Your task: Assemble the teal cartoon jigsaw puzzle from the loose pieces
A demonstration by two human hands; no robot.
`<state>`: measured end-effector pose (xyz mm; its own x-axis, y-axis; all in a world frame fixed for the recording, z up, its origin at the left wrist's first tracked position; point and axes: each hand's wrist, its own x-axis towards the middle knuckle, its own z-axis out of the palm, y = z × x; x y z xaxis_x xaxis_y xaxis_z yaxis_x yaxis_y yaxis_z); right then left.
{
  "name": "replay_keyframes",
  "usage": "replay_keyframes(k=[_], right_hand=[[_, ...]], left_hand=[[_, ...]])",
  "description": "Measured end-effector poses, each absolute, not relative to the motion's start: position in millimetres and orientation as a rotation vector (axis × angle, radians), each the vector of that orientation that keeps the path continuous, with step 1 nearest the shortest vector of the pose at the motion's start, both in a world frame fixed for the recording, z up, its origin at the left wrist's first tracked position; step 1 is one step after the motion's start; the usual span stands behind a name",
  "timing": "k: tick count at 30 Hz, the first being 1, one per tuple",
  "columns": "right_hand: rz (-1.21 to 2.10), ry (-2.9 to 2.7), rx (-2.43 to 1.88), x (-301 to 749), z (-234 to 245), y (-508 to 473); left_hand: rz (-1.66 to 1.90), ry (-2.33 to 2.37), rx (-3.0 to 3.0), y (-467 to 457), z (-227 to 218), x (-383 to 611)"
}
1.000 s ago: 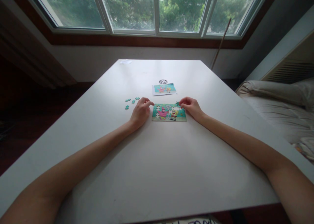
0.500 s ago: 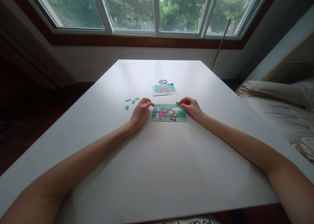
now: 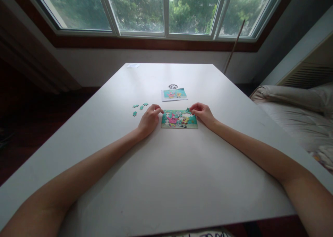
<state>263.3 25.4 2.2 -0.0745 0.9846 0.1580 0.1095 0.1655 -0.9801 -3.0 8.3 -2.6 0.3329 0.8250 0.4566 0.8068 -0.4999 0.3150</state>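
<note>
A small cartoon jigsaw puzzle [image 3: 179, 120] lies on the white table [image 3: 166, 174], partly filled, with white gaps. My left hand [image 3: 149, 119] rests curled against its left edge, fingertips touching the top left corner. At the puzzle's top right corner my right hand [image 3: 203, 113] pinches a teal puzzle piece [image 3: 188, 110] between thumb and fingers. Several loose teal pieces [image 3: 139, 107] lie on the table just left of my left hand.
A printed picture card [image 3: 174, 94] lies beyond the puzzle, with a small dark round object [image 3: 172, 86] behind it. A white scrap [image 3: 133, 66] sits at the far table edge. A thin stick [image 3: 233, 47] leans at the window; bedding [image 3: 293, 115] lies right.
</note>
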Motion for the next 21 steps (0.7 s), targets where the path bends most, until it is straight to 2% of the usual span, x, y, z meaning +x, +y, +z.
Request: replay_keyframes(k=[21], right_hand=[[1.090, -1.425, -1.118, 264.9, -0.1, 26.3]], left_hand=[[0.973, 1.566, 2.416, 7.1, -4.5, -2.5]])
